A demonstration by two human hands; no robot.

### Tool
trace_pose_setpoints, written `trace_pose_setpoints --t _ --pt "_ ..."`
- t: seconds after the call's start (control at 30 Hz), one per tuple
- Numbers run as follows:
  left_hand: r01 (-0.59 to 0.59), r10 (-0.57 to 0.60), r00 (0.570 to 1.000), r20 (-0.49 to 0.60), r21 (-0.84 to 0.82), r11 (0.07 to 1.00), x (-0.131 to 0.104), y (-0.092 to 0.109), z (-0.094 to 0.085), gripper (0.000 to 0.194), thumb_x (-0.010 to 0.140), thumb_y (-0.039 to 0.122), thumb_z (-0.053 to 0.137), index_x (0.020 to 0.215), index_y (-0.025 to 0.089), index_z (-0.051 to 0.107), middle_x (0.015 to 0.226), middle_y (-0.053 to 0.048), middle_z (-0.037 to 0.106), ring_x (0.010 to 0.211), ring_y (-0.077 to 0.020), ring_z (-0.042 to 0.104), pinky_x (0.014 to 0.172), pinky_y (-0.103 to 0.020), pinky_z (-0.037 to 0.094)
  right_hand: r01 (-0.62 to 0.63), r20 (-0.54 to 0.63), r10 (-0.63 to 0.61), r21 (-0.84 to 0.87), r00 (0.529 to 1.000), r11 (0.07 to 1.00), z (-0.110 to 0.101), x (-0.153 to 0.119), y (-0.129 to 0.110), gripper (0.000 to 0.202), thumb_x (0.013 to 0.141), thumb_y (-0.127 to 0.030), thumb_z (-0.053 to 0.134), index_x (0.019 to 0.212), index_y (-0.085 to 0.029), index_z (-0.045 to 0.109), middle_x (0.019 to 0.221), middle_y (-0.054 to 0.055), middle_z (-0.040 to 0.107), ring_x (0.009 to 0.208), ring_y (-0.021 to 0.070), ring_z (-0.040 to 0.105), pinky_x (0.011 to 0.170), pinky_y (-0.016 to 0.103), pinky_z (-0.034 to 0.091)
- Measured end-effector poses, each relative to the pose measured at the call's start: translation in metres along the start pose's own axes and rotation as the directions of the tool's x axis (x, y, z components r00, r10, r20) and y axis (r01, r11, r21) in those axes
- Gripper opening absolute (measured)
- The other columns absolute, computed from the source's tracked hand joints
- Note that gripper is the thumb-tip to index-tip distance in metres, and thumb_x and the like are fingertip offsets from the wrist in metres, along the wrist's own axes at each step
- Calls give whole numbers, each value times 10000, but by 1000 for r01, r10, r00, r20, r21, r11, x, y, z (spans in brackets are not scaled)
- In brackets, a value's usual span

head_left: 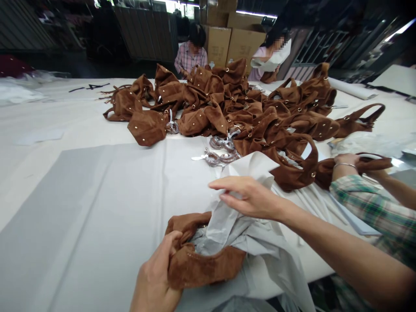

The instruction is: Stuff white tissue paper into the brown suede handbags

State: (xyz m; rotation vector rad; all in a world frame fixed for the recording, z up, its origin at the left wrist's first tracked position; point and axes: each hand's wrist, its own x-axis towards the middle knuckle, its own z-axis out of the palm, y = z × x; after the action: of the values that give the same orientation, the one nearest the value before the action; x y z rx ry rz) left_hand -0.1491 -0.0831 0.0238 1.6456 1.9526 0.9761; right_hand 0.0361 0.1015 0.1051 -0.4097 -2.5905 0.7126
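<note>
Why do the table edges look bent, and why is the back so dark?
Head view: the wide lens bows the white table toward the frame's edges; light falls evenly on the brown bags, while the background stays dim, with bright glare from strip lights at the top; the left hand is sharp, not blurred.

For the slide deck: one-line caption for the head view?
Left hand grips a brown suede bag while right hand presses white tissue paper into it.

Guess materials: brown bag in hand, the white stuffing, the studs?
Brown bag: looks like suede or faux suede, matte, napped, folds softly. White stuffing: thin paper, holds sharp creases. Studs: likely metal, small shiny glints; too small to confirm.
</note>
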Motion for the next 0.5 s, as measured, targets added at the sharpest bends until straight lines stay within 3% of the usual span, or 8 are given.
trace_pose_setpoints --t 0.07,0.1,0.17,0.2,0.27,0.33,0.43,0.5 --pt "10 -12 994 112 16 1000 -2 5 -3 317 774 269 505 1091 264 500 956 -4 660 773 -161 656 627 -190 505 -134 12 134 -5 991 991 -21 -30 -21 148 857 -220 487 941 -208 608 805 -9 653 707 80 600 644 172 451" --pt "-4 3 983 183 5 1000 -2 7 -6 298 769 323 529 1062 269 538 953 -9 666 762 -171 659 620 -195 507 -196 148 194 3 970 981 -23 -49 -30 99 853 -226 509 864 -222 607 701 -27 629 613 65 575 567 152 426" --pt "-69 91 935 344 -75 995 2 8 -13 332 716 423 591 1010 272 607 856 -12 684 670 -180 653 562 -199 501 -296 414 288 -47 863 954 -7 -89 -41 42 813 -227 577 774 -227 589 632 -31 600 552 70 554 494 152 395" --pt "-94 139 905 402 -130 987 5 5 -17 355 697 449 600 1002 270 628 795 -12 686 622 -177 641 533 -199 494 -335 450 347 -109 823 936 7 -107 -41 36 783 -232 616 767 -220 586 661 -14 608 581 93 572 498 168 404" --pt "-65 136 880 455 -169 983 16 -3 -20 351 737 466 543 998 255 647 712 -12 675 594 -169 622 528 -200 487 -439 323 484 -206 813 874 39 -134 -30 115 755 -255 642 835 -198 581 744 32 622 696 160 606 589 229 462" --pt "15 22 888 459 -76 997 30 -10 -15 339 802 456 454 913 215 665 675 -26 661 609 -172 616 550 -212 487 -548 145 572 -173 807 818 67 -146 -14 325 725 -315 669 991 -171 551 910 83 618 866 218 594 741 315 490" --pt "12 -35 873 486 49 999 50 -5 12 307 764 452 508 751 180 649 668 -44 654 630 -203 621 556 -234 487 -579 -35 578 -60 815 813 93 -143 -2 699 644 -322 719 1238 -131 404 1256 162 454 1153 279 441 964 409 400" --pt "-48 57 922 384 -34 998 60 14 39 240 712 418 563 729 191 639 665 -36 658 621 -209 624 530 -228 484 -564 -144 558 -3 817 826 108 -135 -2 791 598 -211 703 1293 -125 336 1319 160 383 1208 270 381 1017 385 356"
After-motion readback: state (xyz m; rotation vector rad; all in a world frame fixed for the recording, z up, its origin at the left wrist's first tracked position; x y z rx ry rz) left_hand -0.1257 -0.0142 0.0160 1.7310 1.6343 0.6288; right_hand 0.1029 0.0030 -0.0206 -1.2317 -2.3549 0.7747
